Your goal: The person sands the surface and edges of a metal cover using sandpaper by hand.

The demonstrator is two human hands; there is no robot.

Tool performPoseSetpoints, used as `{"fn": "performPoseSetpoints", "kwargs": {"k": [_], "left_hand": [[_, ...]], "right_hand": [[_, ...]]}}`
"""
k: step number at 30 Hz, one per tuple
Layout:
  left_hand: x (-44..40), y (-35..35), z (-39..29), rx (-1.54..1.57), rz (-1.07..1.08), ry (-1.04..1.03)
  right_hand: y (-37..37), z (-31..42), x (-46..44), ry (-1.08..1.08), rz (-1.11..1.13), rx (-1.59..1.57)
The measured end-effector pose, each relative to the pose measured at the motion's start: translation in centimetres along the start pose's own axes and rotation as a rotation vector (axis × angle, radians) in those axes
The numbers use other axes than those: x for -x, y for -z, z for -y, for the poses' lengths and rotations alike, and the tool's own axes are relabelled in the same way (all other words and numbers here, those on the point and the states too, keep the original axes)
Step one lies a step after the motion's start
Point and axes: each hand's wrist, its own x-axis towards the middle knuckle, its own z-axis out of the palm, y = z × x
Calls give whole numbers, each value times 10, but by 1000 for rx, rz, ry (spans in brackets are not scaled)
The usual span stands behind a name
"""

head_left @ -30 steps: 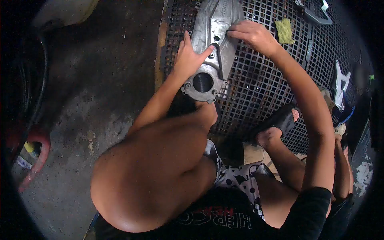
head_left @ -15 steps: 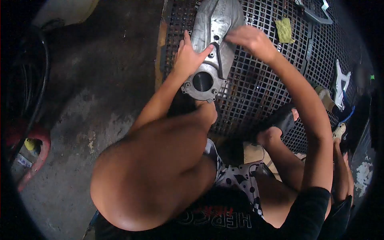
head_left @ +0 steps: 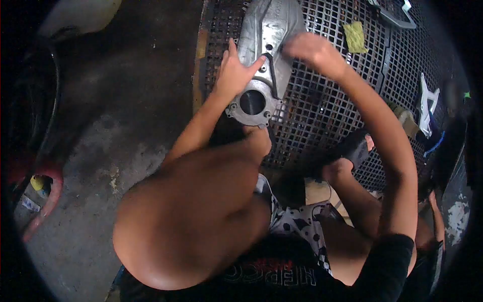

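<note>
A long grey metal casing (head_left: 276, 30) with a round opening at its near end lies on the black grid mat, at the top centre. My left hand (head_left: 235, 70) grips its left side, thumb on top beside a dark angular strip (head_left: 272, 75) and fingers over the far edge. Against the casing's right side is my right hand (head_left: 314, 53), blurred, its fingers curled together. Whatever those fingers hold, if anything, is too small or hidden to make out.
On the mat (head_left: 327, 95) lie a yellow cloth (head_left: 355, 37), a grey metal bracket (head_left: 395, 14) and a white bracket (head_left: 428, 104). A red curved tube (head_left: 53, 194) is at the left. Another person's arm (head_left: 437, 216) shows at the lower right.
My right hand has moved slightly along the casing's right side, staying curled. My left hand keeps its hold. The other person's arm and foot at the right have shifted.
</note>
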Motion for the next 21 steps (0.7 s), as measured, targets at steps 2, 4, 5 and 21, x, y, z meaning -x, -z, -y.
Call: {"fn": "performPoseSetpoints", "kwargs": {"k": [2,4,5,21], "left_hand": [[-2,7,-11,-29,18,40],[-4,5,-5,-19,-4,28],[-1,6,-8,-13,10,49],[-3,0,-1,-42,-19,8]], "right_hand": [[-2,-27,6,-178,-13,74],[-8,1,4,-88,-47,31],[-9,15,3,-13,-65,-16],[-33,98,4,-317,-278,-115]]}}
